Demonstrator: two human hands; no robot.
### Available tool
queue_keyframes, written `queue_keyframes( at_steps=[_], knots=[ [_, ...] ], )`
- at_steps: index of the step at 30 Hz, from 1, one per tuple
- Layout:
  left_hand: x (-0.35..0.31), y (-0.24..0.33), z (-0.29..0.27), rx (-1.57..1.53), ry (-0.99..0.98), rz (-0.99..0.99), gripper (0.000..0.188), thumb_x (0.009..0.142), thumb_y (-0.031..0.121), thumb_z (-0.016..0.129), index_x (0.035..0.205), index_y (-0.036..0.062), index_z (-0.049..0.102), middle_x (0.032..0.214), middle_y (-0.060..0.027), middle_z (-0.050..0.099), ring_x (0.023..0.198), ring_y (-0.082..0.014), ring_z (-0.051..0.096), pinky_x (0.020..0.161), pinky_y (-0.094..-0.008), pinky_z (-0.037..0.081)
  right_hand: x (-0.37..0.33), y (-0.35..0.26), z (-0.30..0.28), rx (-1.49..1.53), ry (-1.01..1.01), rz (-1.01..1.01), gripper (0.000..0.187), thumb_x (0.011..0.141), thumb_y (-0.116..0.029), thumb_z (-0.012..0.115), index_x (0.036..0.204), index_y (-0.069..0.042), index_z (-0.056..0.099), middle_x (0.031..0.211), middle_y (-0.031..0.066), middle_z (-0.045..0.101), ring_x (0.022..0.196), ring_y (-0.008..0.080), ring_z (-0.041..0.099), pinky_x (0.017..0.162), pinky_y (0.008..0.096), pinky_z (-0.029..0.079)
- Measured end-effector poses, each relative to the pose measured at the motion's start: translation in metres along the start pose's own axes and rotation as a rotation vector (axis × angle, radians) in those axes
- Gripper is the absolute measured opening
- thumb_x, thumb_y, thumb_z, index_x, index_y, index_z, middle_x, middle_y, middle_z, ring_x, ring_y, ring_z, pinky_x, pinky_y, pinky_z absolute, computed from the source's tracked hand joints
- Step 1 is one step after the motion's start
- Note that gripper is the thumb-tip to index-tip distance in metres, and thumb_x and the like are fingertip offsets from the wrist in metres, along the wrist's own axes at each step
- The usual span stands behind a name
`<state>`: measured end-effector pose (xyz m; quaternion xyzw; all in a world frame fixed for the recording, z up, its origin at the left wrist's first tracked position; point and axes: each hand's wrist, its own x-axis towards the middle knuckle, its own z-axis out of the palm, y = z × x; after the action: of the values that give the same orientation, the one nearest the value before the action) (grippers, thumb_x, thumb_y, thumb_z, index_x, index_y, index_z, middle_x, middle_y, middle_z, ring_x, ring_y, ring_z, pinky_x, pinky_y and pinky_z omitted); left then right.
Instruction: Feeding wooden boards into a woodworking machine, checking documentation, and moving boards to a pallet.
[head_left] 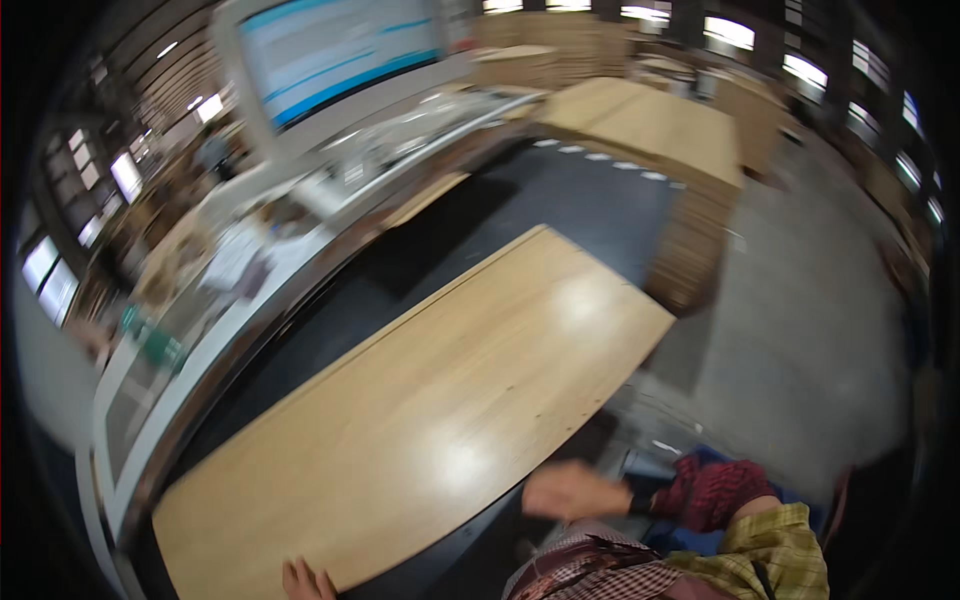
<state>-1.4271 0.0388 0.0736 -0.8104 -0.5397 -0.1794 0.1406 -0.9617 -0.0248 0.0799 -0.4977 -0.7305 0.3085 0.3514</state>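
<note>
One wooden panel [420, 400] already lies flat on the bench [590, 195], boards [650, 110] stacked beyond, the left hand [308, 582] at its near edge, fingers slightly spread, the right hand [575, 490] too blurred to tell.

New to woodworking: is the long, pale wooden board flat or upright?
Flat: the board rests broad face up on the long black worktable.

2 hands, neither fully readable: left hand [306, 582] is cut off by the lower edge, right hand [572, 490] is motion-blurred, fingers indistinct. Wooden panel [420, 400] runs out of view at bottom. Monitor [340, 55] cropped at top, contents smeared; green object [155, 342] too blurred to identify.
</note>
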Motion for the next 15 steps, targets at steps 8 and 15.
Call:
queue_keyframes(
  at_steps=[8,15],
  knots=[
    [0.061,0.096,0.008,-0.69,-0.228,-0.446,0.028,0.085,0.024,0.053,0.089,-0.0022,0.063,0.079,-0.0212,0.064,0.067,-0.0334,0.06,0.062,-0.0414,0.047,-0.085,0.018,0.054,1.341,0.209,0.557,0.049,0.088,-0.033,0.058,0.119,0.005,0.05,0.113,0.0087,0.057,0.093,0.0176,0.056,0.08,0.0302,0.048],
    [0.183,0.068,0.077,-0.207,-0.371,0.118,0.028,0.084,0.02,0.048,0.096,-0.0019,0.062,0.08,-0.0243,0.062,0.069,-0.0393,0.057,0.066,-0.0431,0.046,-0.111,0.046,0.057,1.355,0.606,0.533,0.047,0.085,-0.039,0.06,0.112,-0.001,0.056,0.093,0.0001,0.061,0.079,0.0075,0.054,0.065,0.0245,0.043]
  ],
)
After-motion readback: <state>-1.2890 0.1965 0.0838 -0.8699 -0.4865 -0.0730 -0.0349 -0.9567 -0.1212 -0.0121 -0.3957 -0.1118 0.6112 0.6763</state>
